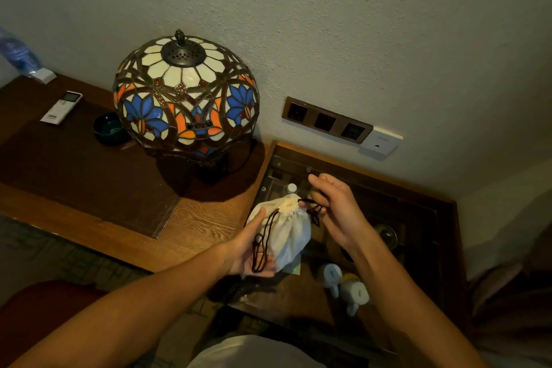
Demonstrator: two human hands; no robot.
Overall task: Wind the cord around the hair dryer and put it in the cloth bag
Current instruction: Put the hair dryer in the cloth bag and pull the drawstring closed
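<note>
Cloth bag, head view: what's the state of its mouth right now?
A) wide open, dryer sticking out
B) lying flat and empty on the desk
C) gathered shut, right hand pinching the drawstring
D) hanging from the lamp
C: the cloth bag is bulging, with its mouth puckered closed; the right hand pinches the dark drawstring at the mouth while the left hand cradles the bag from below.

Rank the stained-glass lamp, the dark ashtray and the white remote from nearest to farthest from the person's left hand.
From the left hand, which holds the cloth bag:
1. Stained-glass lamp, up and to the left on the desk.
2. Dark ashtray, left of the lamp.
3. White remote, farther left, toward the desk's far corner.
</note>
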